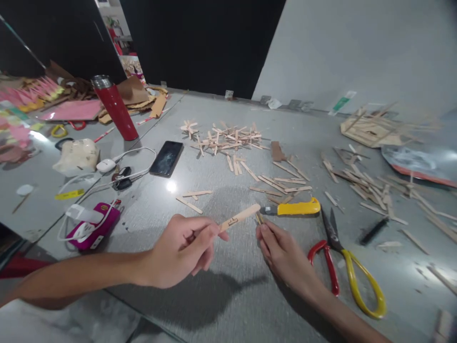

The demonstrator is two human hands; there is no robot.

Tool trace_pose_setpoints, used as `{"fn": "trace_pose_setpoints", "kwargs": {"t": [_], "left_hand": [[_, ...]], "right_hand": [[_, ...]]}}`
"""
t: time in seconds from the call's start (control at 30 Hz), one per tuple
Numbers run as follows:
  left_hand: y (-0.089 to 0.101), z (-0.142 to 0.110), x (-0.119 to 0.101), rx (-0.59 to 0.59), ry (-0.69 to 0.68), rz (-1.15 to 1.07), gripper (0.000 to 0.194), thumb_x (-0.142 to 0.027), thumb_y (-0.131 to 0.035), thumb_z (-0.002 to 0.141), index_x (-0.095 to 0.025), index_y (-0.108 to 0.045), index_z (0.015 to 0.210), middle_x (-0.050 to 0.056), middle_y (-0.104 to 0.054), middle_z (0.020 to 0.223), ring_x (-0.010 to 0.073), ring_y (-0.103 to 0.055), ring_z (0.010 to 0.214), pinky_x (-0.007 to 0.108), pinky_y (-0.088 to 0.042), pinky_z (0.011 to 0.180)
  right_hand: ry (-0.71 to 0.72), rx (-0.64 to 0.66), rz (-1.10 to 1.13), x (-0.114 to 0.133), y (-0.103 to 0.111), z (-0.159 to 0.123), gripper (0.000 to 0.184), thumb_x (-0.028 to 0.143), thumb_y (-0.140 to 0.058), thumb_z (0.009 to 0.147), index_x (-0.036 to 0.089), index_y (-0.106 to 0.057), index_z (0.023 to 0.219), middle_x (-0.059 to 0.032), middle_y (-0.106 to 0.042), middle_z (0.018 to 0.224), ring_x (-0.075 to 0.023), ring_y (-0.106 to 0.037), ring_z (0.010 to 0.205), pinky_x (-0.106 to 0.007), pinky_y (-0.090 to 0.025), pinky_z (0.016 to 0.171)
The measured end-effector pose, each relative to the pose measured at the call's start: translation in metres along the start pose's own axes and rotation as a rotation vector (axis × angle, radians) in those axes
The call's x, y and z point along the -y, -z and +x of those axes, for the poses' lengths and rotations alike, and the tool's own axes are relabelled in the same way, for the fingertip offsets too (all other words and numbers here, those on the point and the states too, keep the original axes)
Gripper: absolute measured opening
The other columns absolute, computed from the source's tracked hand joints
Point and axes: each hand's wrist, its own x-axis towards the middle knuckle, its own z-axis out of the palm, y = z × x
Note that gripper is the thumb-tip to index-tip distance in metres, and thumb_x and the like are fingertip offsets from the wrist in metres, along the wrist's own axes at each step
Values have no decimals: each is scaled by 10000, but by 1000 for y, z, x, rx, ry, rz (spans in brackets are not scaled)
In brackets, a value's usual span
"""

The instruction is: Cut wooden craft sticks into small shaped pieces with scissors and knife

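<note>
My left hand (185, 247) pinches a flat wooden craft stick (240, 217) with pencil marks on it, held just above the grey table. My right hand (282, 252) is closed on a small wooden piece (259, 218) whose tip pokes out close to the stick's end. A yellow utility knife (293, 208) lies on the table just beyond both hands. Red-and-yellow scissors (342, 267) lie to the right of my right hand.
Heaps of craft sticks (228, 138) cover the middle and right of the table. A black phone (166, 158), a red flask (114, 107), a white mouse (106, 165), keys and a pink device (93, 225) with white cables sit at the left. A stick-built model (371, 127) stands far right.
</note>
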Motion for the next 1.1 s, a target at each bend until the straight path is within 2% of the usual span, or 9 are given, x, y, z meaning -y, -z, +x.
{"fn": "trace_pose_setpoints", "kwargs": {"t": [0.3,0.43,0.53,0.6,0.73,0.8,0.97,1.1], "left_hand": [[0,-1,1,-2,-7,3,444,-455,-457,1058,-95,-703,975,-47,-500,467,59,-393,340,153,-319,367],[1,-1,2,7,-26,3,423,-430,-455,1061,-91,-696,986,-50,-501,471,53,-386,341,150,-315,372],[2,-1,0,17,-18,18,405,-411,-457,1060,-87,-693,1002,-48,-508,485,51,-386,352,150,-312,377],[2,0,-1,44,14,30,383,-396,-463,1056,-87,-685,1022,-46,-520,501,53,-393,367,150,-316,382],[0,5,-2,108,87,69,308,-336,-469,1047,-92,-654,1082,-53,-527,532,59,-408,410,147,-328,404],[-1,9,-1,143,101,105,291,-313,-455,1047,-100,-652,1048,-53,-524,541,59,-421,433,143,-328,419],[-3,9,6,281,133,212,300,-296,-442,1053,-126,-655,926,-44,-542,552,60,-449,467,141,-332,454],[-4,6,9,328,112,267,322,-297,-434,1055,-129,-656,891,-46,-546,535,60,-450,461,143,-332,461]], "right_hand": [[53,-21,-80,-3,2,1,413,555,-460,1002,232,-478,745,52,-415,624,-131,-383,545,-250,-300,479],[42,-1,-34,-4,0,0,424,572,-474,1004,231,-467,751,64,-387,624,-114,-338,520,-231,-266,443],[-18,12,60,-1,0,-3,413,603,-463,1005,235,-490,818,89,-351,591,-99,-290,449,-222,-237,393],[-12,-35,79,4,3,-6,406,609,-445,1012,229,-539,905,86,-367,593,-105,-323,435,-224,-268,384],[167,-225,-80,23,14,-16,346,517,-506,1003,198,-640,983,38,-459,650,-128,-411,524,-239,-346,452],[211,-188,-126,35,16,-23,306,471,-541,985,193,-670,989,38,-467,631,-126,-396,515,-243,-338,454],[179,81,-22,52,2,-39,211,402,-644,906,198,-674,950,22,-564,646,-142,-503,573,-243,-402,507],[158,82,-30,54,-9,-46,181,359,-618,908,203,-630,816,35,-535,612,-120,-447,535,-234,-363,485]]}}
